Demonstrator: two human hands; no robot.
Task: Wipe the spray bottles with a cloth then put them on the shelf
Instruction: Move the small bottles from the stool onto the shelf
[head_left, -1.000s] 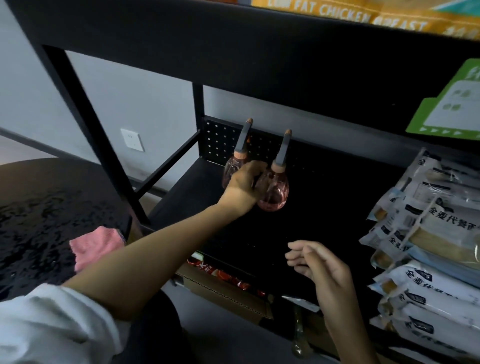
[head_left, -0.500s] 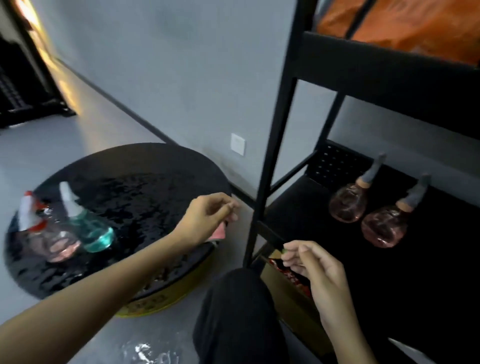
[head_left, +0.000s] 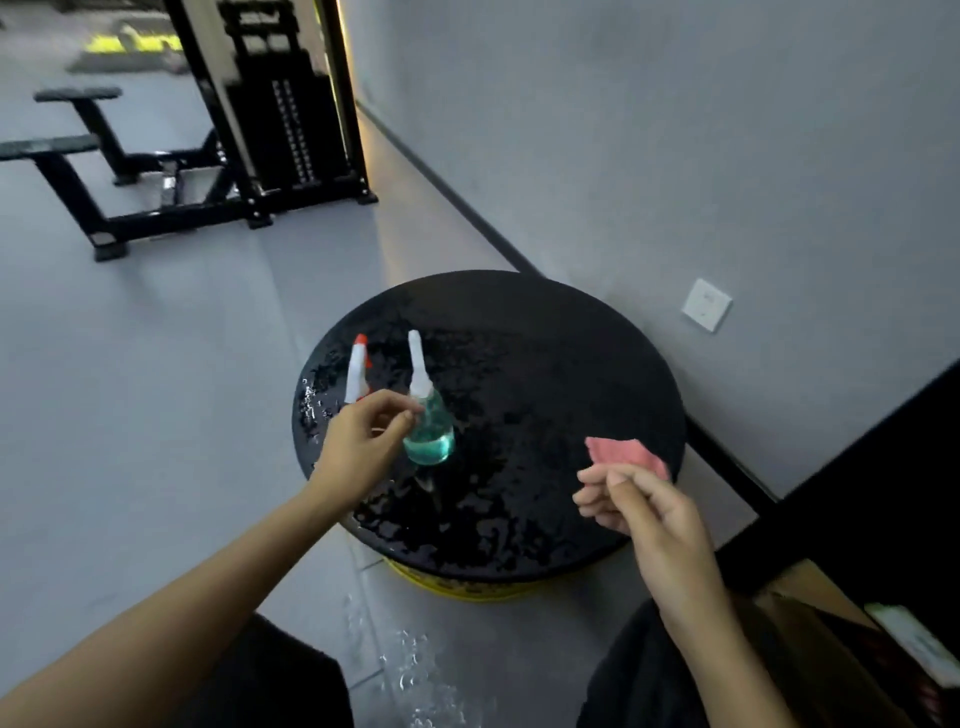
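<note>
Two spray bottles stand on the wet, round black table (head_left: 545, 364). One is a teal bottle (head_left: 428, 441) with a white nozzle. The other has a white and red nozzle (head_left: 357, 374), and its body is hidden behind my left hand (head_left: 363, 447). That hand hovers open, thumb and forefinger apart, right beside the teal bottle's neck. A pink cloth (head_left: 623, 453) lies at the table's right edge. My right hand (head_left: 644, 514) is loosely curled just in front of the cloth, with no grip on it that I can see.
The black shelf frame (head_left: 857, 467) cuts across the right edge, with a cardboard box (head_left: 810, 587) low beside it. The grey wall carries a socket (head_left: 706, 305). A black weight machine (head_left: 280, 104) stands far left. Water drops (head_left: 415, 670) spot the floor near my knees.
I let go of the pink bottles on the shelf and turned left to the round table. My left hand moved from the cloth to the teal bottle, and my right hand came up to the cloth.
</note>
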